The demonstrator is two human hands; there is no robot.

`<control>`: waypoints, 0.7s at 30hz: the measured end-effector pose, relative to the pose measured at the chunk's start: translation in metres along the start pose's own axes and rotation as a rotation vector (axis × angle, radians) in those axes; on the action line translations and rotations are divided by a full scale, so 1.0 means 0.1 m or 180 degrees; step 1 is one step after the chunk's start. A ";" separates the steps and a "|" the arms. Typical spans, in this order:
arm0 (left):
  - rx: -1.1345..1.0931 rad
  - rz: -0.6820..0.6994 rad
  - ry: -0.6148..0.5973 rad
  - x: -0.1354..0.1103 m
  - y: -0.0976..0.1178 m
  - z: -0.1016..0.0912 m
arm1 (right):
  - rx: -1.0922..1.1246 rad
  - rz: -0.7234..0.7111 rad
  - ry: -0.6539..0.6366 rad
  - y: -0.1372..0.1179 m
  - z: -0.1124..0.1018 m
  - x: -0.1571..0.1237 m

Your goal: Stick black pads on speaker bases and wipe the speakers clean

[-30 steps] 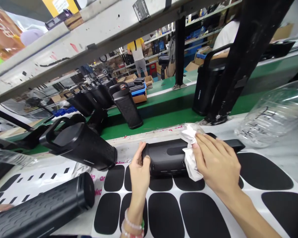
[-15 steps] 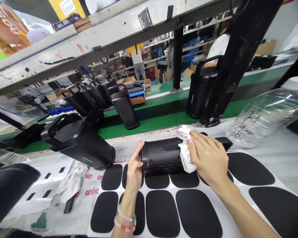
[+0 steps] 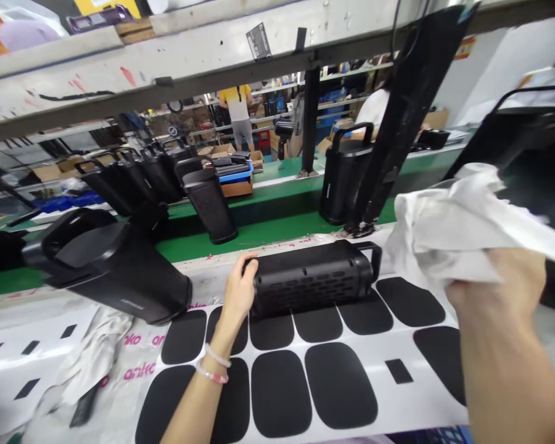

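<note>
A black speaker (image 3: 312, 276) with a handle lies on its side on a white sheet of black oval stickers (image 3: 342, 382). My left hand (image 3: 238, 290) grips its left end, fingers wrapped over the cap. Raised close to the camera at the right, my right hand (image 3: 509, 283) is closed on a crumpled white cloth (image 3: 453, 231), clear of the speaker.
A larger black speaker (image 3: 111, 265) lies tilted at the left. More black speakers (image 3: 208, 203) stand on the green conveyor (image 3: 268, 228) behind, one (image 3: 345, 172) by a black post (image 3: 400, 117). A metal shelf rail (image 3: 166, 61) runs overhead. A person (image 3: 237, 108) in yellow stands far back.
My right hand has lifted the cloth off the speaker and up to the right. The speaker has rolled so that its grille faces me. The view has shifted left.
</note>
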State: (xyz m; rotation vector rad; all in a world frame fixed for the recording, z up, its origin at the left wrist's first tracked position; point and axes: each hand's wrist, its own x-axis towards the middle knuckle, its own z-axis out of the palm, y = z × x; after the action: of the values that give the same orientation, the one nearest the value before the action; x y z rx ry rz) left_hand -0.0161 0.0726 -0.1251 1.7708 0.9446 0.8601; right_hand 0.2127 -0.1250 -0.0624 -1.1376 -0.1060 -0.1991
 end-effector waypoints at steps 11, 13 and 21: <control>0.0214 -0.0068 -0.0216 0.41 -0.03 0.00 | -0.1782 -0.1409 -0.1578 0.46 -0.13 -0.07; 0.0257 -0.0055 -0.0232 0.43 -0.02 0.00 | -0.2316 -0.2050 -0.2085 0.55 -0.04 -0.20; 0.0476 -0.0031 -0.0308 0.53 0.00 0.01 | -0.4142 -0.4190 -0.2036 0.65 -0.34 -0.66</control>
State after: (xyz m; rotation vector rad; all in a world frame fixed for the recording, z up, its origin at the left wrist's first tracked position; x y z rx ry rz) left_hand 0.0088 0.1183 -0.1177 1.9159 0.9743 0.7062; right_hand 0.1609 -0.1230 -0.1465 -2.2374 -1.4825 -1.1826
